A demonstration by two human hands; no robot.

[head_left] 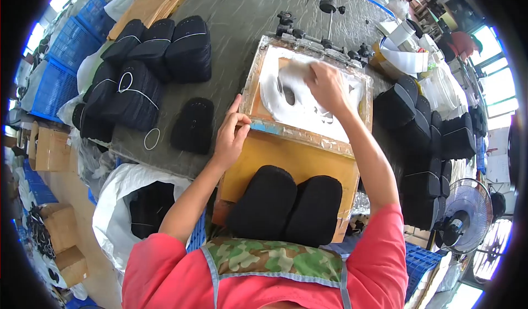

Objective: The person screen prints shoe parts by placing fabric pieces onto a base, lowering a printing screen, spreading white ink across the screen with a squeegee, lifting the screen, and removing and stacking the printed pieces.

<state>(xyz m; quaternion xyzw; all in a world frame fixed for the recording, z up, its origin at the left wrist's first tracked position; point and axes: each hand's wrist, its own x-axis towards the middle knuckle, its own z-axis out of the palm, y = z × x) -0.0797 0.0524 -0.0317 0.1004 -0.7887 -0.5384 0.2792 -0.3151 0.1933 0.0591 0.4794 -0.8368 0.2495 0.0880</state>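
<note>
My left hand (230, 135) grips the near left corner of a wooden screen-printing frame (302, 135), fingers bent over its edge. Inside the frame, white ink (313, 116) is smeared over the mesh. My right hand (328, 89) is closed above the mesh, on a pale scraper-like tool (295, 71) blurred by motion. Two black rounded fabric pieces (263, 201) lie side by side on a yellow board (286, 156) in front of the frame. Left of my left hand lies another black rounded piece (192, 124).
Banded stacks of black pieces (190, 53) stand on the dark table (236, 12) at left. More stacks (421, 127) are at right. Clamps (328, 6) hold the frame's far side. A white sack (110, 215) is at lower left, a fan (465, 215) at lower right.
</note>
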